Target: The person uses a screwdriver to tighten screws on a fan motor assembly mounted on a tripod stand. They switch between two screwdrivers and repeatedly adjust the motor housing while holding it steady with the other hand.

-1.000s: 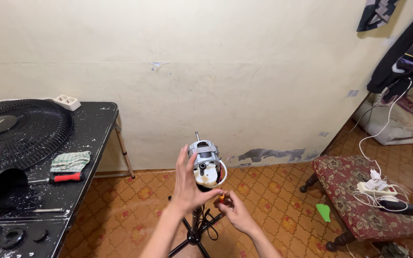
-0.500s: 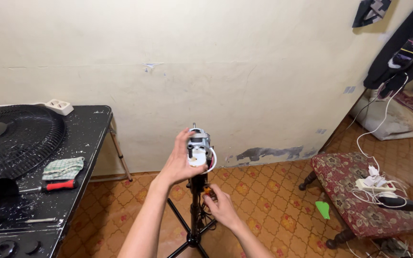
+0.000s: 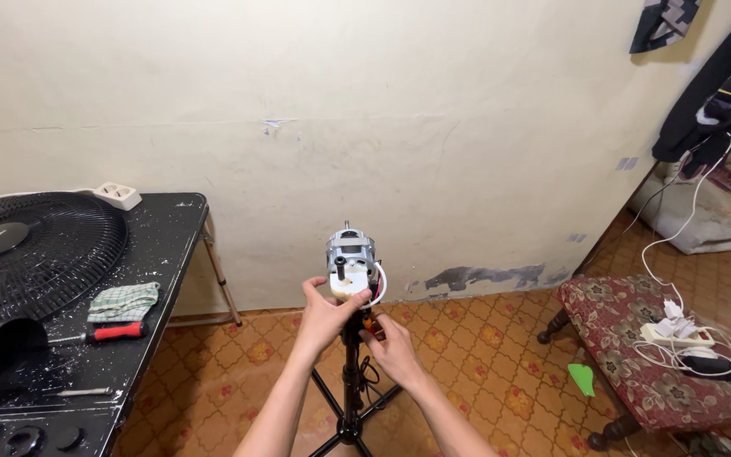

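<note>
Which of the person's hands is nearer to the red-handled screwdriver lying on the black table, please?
Left. The left hand grips the fan motor on the stand, on the side toward the red-handled screwdriver; the right hand is below the motor, farther from it.

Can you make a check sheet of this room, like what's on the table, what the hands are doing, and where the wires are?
Surface: black paint-speckled table at left; patterned orange tiled floor.
Job's things: bare grey metal fan motor on top of a black tripod stand.
Clutter: black round fan grille, red-handled screwdriver, green checked cloth, white socket block on the table.
Hands: left hand grips the motor's underside; right hand touches the stand just below it.
Cables: white wire loop at the motor; white cords run to a power strip on a floral padded stool.
Surroundings: stained cream wall; dark clothes hanging at right.
</note>
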